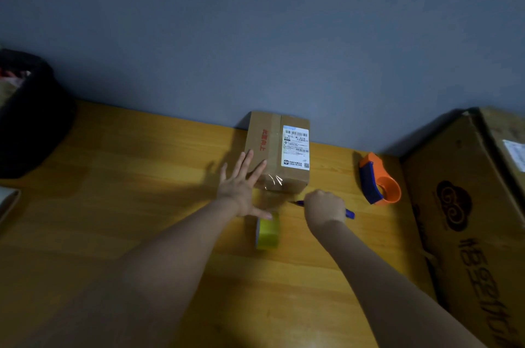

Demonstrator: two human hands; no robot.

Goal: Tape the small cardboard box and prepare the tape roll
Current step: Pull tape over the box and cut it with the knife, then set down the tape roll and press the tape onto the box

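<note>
A small cardboard box (277, 148) with a white shipping label and red print lies against the wall on the wooden floor. Clear tape runs from its near edge down towards a yellowish tape roll (268, 231) lying just in front. My left hand (244, 185) rests flat with spread fingers on the box's left near corner, its thumb close to the roll. My right hand (325, 207) is closed around a blue-handled cutter (349, 213), whose tip points at the tape strip below the box.
An orange and blue tape dispenser (379, 180) stands to the right of the box. A large printed cardboard carton (468, 219) fills the right side. A dark bin (31, 117) sits at the far left by the wall.
</note>
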